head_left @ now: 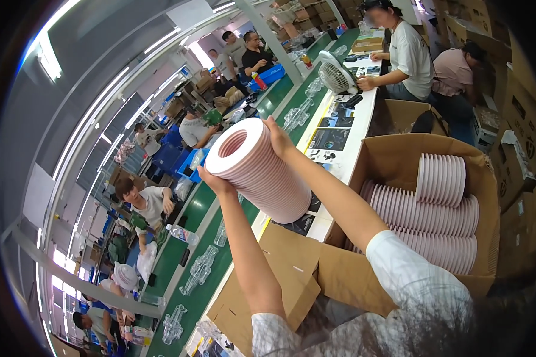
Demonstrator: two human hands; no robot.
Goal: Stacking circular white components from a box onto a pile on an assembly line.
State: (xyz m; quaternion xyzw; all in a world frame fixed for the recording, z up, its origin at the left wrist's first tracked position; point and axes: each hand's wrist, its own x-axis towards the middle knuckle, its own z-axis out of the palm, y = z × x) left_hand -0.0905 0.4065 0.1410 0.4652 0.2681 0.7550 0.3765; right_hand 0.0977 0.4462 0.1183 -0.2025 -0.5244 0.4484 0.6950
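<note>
A tall stack of pinkish-white rings (268, 172) with a round hole through the middle is held up between my two hands, tilted toward the far left. My left hand (217, 180) presses on its left side near the top. On the opposite side my right hand (278, 138) grips the upper edge. The stack's lower end is over the white table edge, and whether it touches there I cannot tell. More such rings (423, 208) lie in rows inside an open cardboard box (423, 146) to my right.
A green conveyor belt (205, 208) carries several clear plastic parts (201, 269). Printed sheets (329, 138) and a white fan (336, 72) occupy the white table. Cardboard flaps (286, 256) stick out in front of me. Several people work across the belt; one person (414, 53) sits beyond the fan.
</note>
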